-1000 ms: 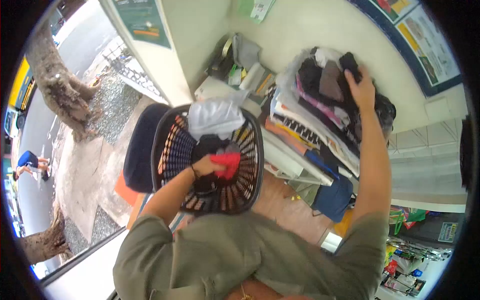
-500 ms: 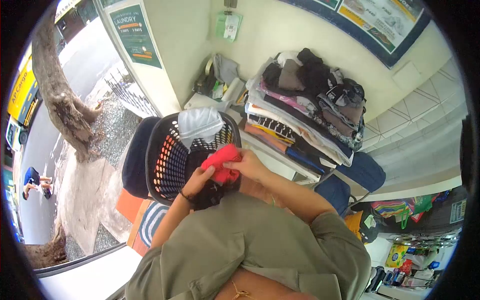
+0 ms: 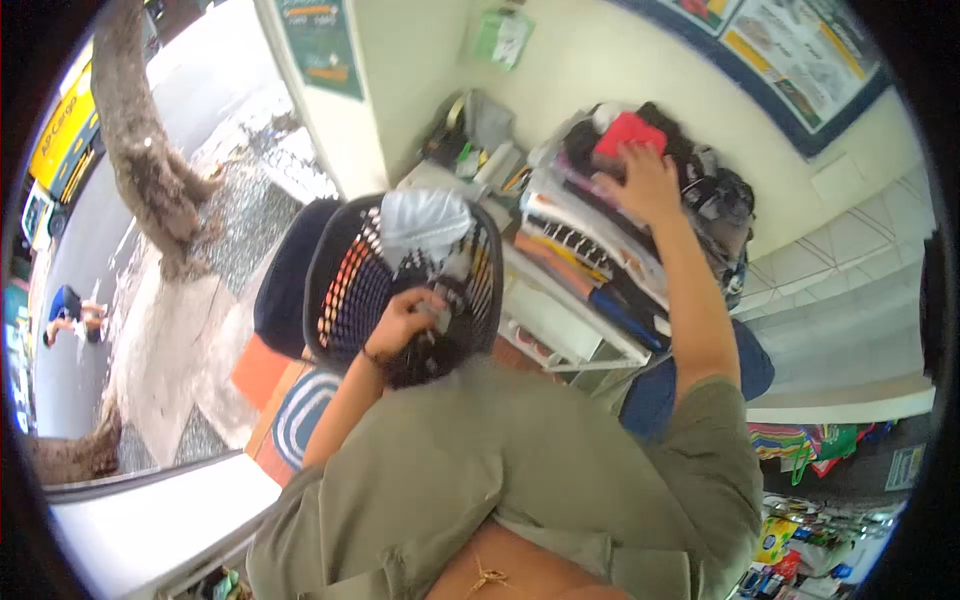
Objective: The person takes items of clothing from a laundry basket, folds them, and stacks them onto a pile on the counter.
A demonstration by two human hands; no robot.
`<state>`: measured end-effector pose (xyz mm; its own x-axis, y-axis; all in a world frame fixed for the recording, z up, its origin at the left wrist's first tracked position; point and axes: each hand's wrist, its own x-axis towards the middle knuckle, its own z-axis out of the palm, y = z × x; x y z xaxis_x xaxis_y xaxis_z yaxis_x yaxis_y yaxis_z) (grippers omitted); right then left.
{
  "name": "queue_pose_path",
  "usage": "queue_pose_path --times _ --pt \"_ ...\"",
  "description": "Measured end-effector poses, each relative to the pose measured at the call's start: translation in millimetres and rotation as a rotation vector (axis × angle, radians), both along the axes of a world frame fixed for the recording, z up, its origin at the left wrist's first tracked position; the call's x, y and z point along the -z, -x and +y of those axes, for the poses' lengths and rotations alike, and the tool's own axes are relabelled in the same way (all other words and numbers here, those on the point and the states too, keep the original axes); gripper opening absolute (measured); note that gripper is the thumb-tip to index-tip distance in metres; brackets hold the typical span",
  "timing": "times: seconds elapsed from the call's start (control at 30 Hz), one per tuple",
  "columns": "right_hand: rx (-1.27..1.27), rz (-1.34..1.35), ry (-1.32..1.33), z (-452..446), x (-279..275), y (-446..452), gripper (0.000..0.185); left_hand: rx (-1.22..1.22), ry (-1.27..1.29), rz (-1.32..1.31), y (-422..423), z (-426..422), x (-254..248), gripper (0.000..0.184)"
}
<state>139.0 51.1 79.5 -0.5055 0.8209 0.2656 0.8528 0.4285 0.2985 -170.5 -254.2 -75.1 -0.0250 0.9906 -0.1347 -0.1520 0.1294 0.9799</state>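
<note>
My left hand (image 3: 408,318) is closed on a dark garment (image 3: 432,352) with grey patches, held over the near part of the black laundry basket (image 3: 326,240). A light grey cloth (image 3: 425,222) hangs over the basket's far rim. On top of the clothes pile (image 3: 640,250) lies a folded red cloth (image 3: 628,134), beside dark garments. My right hand (image 3: 645,182) is at the near edge of the red cloth, its fingers spread and its fingertips against or just over the cloth.
A dark blue cushioned thing (image 3: 285,285) stands left of the basket. A white rack (image 3: 570,335) is under the pile. Rolls and small items (image 3: 490,160) sit in the corner. Outside are a tree trunk (image 3: 150,150) and a bent-over person (image 3: 72,315).
The red cloth has gone from between both hands to the top of the pile. My right hand has reached out and opened there. My left hand has taken hold of a dark garment.
</note>
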Motion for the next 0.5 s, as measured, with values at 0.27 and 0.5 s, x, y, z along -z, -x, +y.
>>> queue_pose_path --times 0.27,0.5 --pt "-0.346 1.171 0.646 -107.2 50.4 88.0 0.065 0.066 -0.145 -0.196 7.8 1.0 -42.9 0.031" --pt "-0.006 1.911 1.502 -187.5 61.4 139.6 0.042 0.179 -0.37 -0.001 0.0 4.8 -59.2 0.079"
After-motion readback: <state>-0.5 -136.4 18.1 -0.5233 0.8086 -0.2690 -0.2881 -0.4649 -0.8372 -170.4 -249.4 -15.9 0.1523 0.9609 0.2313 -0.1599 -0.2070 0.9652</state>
